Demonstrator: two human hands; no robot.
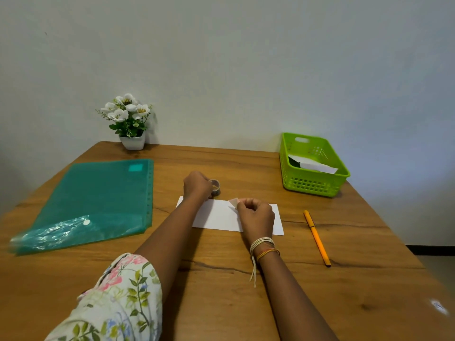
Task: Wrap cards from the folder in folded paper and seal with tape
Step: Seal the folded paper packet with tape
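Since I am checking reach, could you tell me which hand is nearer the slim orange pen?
Right. The right hand is over the white folded paper, beside the pen; the left hand holds the tape roll farther away.

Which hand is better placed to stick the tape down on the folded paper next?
Probably the right hand: it already pinches the tape piece directly over the folded paper. The left hand grips the tape roll beyond the paper's far edge.
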